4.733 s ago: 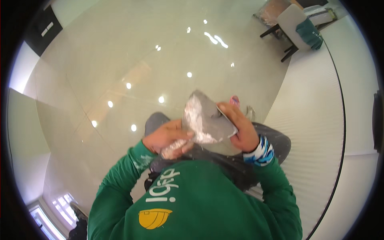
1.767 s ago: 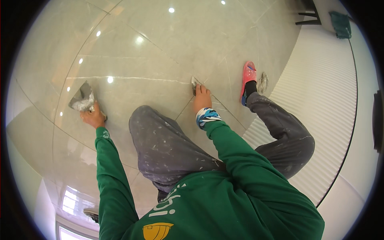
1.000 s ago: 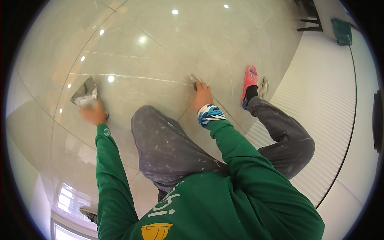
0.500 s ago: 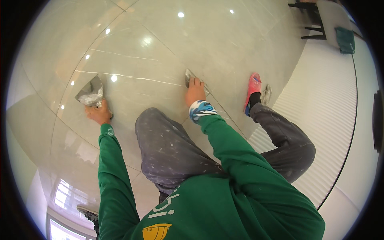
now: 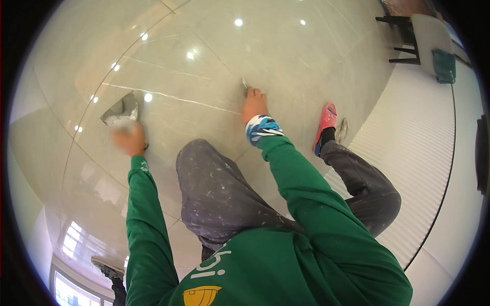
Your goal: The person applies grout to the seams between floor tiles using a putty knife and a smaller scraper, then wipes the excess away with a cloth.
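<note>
Left grip (image 5: 130,141) clasps a broad, grey metal putty knife (image 5: 115,107) bearing white paste (image 5: 133,113); right grip (image 5: 255,105), a thin metal scraper (image 5: 245,82) near a dark joint (image 5: 212,50) in the glossy beige floor (image 5: 291,66). Filling seems in hand; steady strokes seem needed next.

Left hand (image 5: 128,138) out front-left over floor (image 5: 173,122), scraper (image 5: 121,107) in it, blade forward. Right hand (image 5: 254,104) ahead, well right of left hand, second scraper (image 5: 245,82) in it, tip forward. Left knee (image 5: 199,158) between forearms. Slipper (image 5: 327,116) on right foot, between right hand and wall panel (image 5: 393,112). Chair (image 5: 433,35) far front-right, cloth (image 5: 444,66) on it.
</note>
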Action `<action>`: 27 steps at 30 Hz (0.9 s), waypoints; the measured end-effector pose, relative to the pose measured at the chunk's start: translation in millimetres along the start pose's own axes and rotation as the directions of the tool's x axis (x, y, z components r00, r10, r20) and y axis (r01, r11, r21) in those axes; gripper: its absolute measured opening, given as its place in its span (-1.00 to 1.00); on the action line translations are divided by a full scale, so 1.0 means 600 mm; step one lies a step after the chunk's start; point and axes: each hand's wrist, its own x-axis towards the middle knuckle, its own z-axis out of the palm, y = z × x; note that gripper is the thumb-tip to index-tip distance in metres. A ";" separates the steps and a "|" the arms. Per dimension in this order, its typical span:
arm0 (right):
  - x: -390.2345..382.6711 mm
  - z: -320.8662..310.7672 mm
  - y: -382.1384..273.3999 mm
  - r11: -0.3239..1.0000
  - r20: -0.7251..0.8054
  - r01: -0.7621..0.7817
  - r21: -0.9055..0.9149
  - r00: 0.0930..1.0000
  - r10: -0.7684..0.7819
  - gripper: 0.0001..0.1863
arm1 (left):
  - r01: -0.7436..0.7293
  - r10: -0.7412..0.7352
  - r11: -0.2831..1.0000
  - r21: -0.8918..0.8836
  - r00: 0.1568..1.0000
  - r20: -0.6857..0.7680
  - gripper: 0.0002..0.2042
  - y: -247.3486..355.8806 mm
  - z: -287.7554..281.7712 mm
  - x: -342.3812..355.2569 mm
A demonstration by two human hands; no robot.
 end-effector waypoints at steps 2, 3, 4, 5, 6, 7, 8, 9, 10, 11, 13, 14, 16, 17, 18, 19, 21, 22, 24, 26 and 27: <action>-0.012 0.010 -0.052 0.982 -0.062 0.045 -0.184 0.996 -0.057 -0.41 | 0.022 -0.022 0.999 0.037 1.000 -0.023 -0.60 -0.020 -0.003 -0.016; -0.016 0.008 -0.060 0.982 -0.060 0.057 -0.181 0.996 -0.069 -0.41 | 0.039 -0.036 0.997 0.062 0.999 -0.040 -0.60 -0.031 -0.005 -0.022; -0.019 0.000 -0.065 0.999 0.019 0.053 -0.014 0.998 -0.053 -0.42 | 0.049 -0.046 0.996 0.071 0.998 -0.043 -0.60 -0.040 -0.008 -0.026; -0.019 -0.013 -0.065 0.988 0.099 0.027 0.150 0.994 -0.042 -0.43 | 0.043 -0.040 0.996 0.076 0.998 -0.044 -0.60 -0.043 -0.009 -0.026; -0.010 -0.027 -0.065 0.989 0.114 0.045 0.142 0.991 -0.062 -0.43 | 0.038 -0.034 0.996 0.082 0.998 -0.045 -0.60 -0.047 -0.011 -0.027; 0.005 -0.034 -0.068 0.989 0.111 0.046 0.139 0.992 -0.062 -0.43 | 0.039 -0.035 0.996 0.078 0.998 -0.048 -0.60 -0.042 -0.010 -0.021; 0.023 -0.037 -0.071 0.994 0.088 0.058 0.090 0.994 -0.066 -0.44 | 0.055 -0.053 0.994 0.090 0.998 -0.027 -0.59 -0.038 -0.010 -0.016; 0.040 -0.039 -0.075 0.997 0.065 0.069 0.041 0.995 -0.072 -0.44 | 0.072 -0.071 0.992 0.102 0.997 -0.006 -0.58 -0.034 -0.009 -0.013; 0.052 0.004 -0.069 0.993 -0.055 0.038 -0.110 0.998 -0.045 -0.46 | 0.052 -0.052 0.996 0.077 0.999 -0.003 -0.58 -0.008 0.003 -0.001; 0.042 0.009 -0.087 0.993 -0.052 0.058 -0.107 0.997 -0.064 -0.46 | 0.074 -0.073 0.990 0.116 0.997 -0.011 -0.58 -0.017 -0.005 -0.014; 0.013 0.017 -0.103 0.997 -0.040 0.080 0.017 0.996 -0.079 -0.46 | 0.100 -0.098 0.983 0.153 0.995 -0.018 -0.57 -0.027 -0.012 -0.026; 0.024 0.010 -0.091 0.991 0.021 0.131 0.026 0.991 -0.132 -0.46 | 0.110 -0.111 0.987 0.114 0.994 -0.003 -0.57 -0.027 -0.011 -0.028; 0.039 -0.031 -0.087 0.993 0.065 0.105 0.054 0.992 -0.109 -0.45 | 0.133 -0.134 0.988 0.083 0.991 0.008 -0.56 -0.035 -0.016 -0.030; 0.045 -0.057 -0.099 0.994 0.106 0.072 0.083 0.991 -0.080 -0.45 | 0.141 -0.142 0.985 0.095 0.990 0.005 -0.56 -0.041 -0.020 -0.025; 0.060 -0.071 -0.103 0.994 0.097 0.107 0.028 0.989 -0.109 -0.48 | 0.140 -0.142 0.986 0.094 0.990 0.007 -0.56 -0.037 -0.019 -0.016; 0.054 -0.060 -0.112 0.994 0.093 0.104 0.025 0.990 -0.106 -0.48 | 0.139 -0.140 0.986 0.089 0.990 0.006 -0.56 -0.034 -0.020 -0.011; 0.027 -0.013 -0.136 0.951 -0.085 0.224 -0.213 0.966 -0.246 -0.54 | 0.135 -0.138 0.989 0.062 0.990 0.040 -0.53 -0.036 -0.023 -0.005; 0.012 -0.001 -0.138 0.982 -0.035 0.188 0.034 0.982 -0.187 -0.56 | 0.153 -0.156 0.986 0.067 0.987 0.041 -0.53 -0.046 -0.025 -0.013; 0.027 -0.011 -0.121 0.964 0.005 0.266 0.020 0.964 -0.266 -0.55 | 0.183 -0.184 0.978 0.102 0.983 0.004 -0.51 -0.072 -0.020 -0.021; 0.076 -0.028 -0.080 0.893 0.013 0.449 0.024 0.893 -0.449 -0.54 | 0.170 -0.168 0.983 0.074 0.985 -0.035 -0.50 -0.092 -0.003 -0.028; 0.118 -0.045 -0.062 0.825 -0.025 0.564 0.026 0.826 -0.564 -0.54 | 0.130 -0.127 0.991 0.034 0.988 -0.089 -0.50 -0.096 0.002 -0.025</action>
